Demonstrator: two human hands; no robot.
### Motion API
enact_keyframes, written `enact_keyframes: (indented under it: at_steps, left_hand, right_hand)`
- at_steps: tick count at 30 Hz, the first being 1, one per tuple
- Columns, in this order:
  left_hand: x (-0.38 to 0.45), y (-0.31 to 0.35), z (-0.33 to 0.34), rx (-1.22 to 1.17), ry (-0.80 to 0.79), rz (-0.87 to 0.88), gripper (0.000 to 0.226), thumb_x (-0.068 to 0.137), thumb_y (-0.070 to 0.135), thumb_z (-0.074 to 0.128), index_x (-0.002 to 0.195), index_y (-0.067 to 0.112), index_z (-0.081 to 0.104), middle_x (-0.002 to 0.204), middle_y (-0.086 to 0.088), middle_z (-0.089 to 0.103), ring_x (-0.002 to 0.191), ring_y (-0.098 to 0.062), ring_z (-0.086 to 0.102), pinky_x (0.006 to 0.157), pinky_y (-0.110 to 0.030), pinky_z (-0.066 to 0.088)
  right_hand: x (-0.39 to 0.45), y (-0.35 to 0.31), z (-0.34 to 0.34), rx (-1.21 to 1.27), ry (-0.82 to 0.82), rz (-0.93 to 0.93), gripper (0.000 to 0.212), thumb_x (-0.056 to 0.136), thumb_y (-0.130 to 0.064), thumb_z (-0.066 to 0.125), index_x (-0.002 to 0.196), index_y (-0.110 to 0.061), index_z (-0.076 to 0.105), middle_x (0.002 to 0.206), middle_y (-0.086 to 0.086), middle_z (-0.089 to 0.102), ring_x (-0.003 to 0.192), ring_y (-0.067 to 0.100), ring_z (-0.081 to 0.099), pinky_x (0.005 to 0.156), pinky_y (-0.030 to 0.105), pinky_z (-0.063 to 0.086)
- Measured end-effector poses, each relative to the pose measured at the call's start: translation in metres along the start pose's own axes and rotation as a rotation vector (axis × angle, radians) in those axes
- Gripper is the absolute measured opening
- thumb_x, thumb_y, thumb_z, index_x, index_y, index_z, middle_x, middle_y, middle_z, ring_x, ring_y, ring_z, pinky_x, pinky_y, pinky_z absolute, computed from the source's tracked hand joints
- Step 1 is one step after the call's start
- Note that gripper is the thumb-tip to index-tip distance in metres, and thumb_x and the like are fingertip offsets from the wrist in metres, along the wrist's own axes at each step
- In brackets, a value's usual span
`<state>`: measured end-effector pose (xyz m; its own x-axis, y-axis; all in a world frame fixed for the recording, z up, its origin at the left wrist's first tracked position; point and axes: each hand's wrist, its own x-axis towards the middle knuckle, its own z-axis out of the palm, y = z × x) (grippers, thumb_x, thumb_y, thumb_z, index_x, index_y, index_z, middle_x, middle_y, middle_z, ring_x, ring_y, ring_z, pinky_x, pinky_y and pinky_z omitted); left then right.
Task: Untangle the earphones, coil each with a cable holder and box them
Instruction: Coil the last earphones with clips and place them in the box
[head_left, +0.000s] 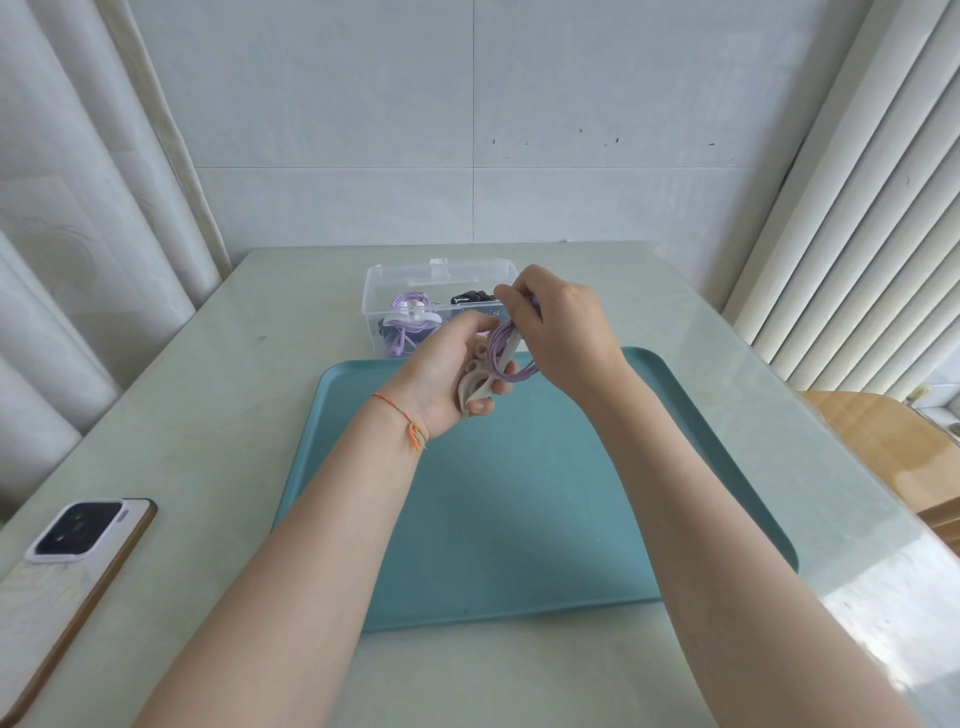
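Note:
Above the far end of the teal tray (519, 519), my left hand (447, 379) grips a white cable holder (475, 384). Purple earphone cable (503, 353) is looped round the holder. My right hand (561, 332) pinches that cable from above, fingers curled over the loops. Behind the hands stands a clear plastic box (389, 280). Inside it lies a coiled purple earphone on a white holder (410, 309) and a black coiled one (470, 299), partly hidden by my hands.
A phone (67, 571) lies face down at the table's near left edge. Curtains hang at left, vertical blinds at right. A wooden chair (883, 441) stands beside the table's right edge.

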<state>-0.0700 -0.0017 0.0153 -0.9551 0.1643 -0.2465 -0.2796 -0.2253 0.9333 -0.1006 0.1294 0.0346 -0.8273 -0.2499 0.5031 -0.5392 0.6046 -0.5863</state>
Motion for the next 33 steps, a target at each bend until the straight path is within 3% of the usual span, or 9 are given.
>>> enact_keyframes:
  at_steps: [11, 18, 24, 29, 33]
  left_hand:
    - [0.000, 0.000, 0.002, 0.005, -0.002, 0.085, 0.024, 0.090, 0.027, 0.042, 0.075, 0.015, 0.055, 0.069, -0.004, 0.044, 0.053, -0.017, 0.042, 0.041, -0.021, 0.019]
    - [-0.005, 0.004, 0.003, 0.039, -0.091, 0.197, 0.022, 0.092, 0.043, 0.050, 0.086, 0.022, 0.054, 0.079, -0.003, 0.048, 0.060, -0.014, 0.043, 0.042, -0.022, 0.019]
    - [-0.008, 0.005, 0.006, 0.050, -0.072, 0.206, 0.027, 0.083, 0.054, 0.057, 0.082, 0.027, 0.061, 0.079, 0.001, 0.053, 0.063, -0.011, 0.044, 0.046, -0.024, 0.021]
    - [-0.007, 0.004, 0.006, 0.063, -0.049, 0.200, 0.028, 0.065, 0.047, 0.066, 0.085, 0.029, 0.059, 0.080, 0.004, 0.054, 0.067, -0.011, 0.042, 0.043, -0.020, 0.028]
    - [-0.006, 0.004, 0.006, 0.120, -0.027, 0.222, 0.030, 0.069, 0.052, 0.064, 0.086, 0.027, 0.062, 0.084, 0.001, 0.058, 0.070, -0.013, 0.046, 0.045, -0.019, 0.030]
  right_hand:
    - [0.003, 0.000, -0.001, 0.207, 0.002, 0.140, 0.026, 0.093, -0.029, 0.059, 0.075, -0.009, 0.058, 0.056, -0.005, 0.045, 0.049, 0.005, 0.036, 0.048, 0.015, 0.030]
    - [0.000, -0.010, -0.003, 0.620, -0.198, 0.357, 0.031, 0.100, -0.035, 0.043, 0.083, -0.011, 0.050, 0.071, 0.016, 0.049, 0.062, 0.027, 0.047, 0.045, 0.024, 0.030]
    - [-0.003, -0.015, -0.010, 0.608, -0.230, 0.350, 0.029, 0.102, -0.031, 0.039, 0.089, -0.010, 0.053, 0.066, 0.008, 0.048, 0.063, 0.022, 0.043, 0.049, 0.024, 0.030]
    - [-0.002, -0.017, -0.010, 0.586, -0.203, 0.393, 0.025, 0.100, -0.027, 0.042, 0.082, -0.013, 0.053, 0.056, -0.002, 0.051, 0.050, 0.015, 0.042, 0.049, 0.022, 0.033]
    - [-0.001, -0.018, -0.008, 0.588, -0.163, 0.433, 0.022, 0.097, -0.023, 0.045, 0.080, -0.012, 0.052, 0.043, -0.008, 0.052, 0.046, 0.015, 0.039, 0.047, 0.022, 0.032]
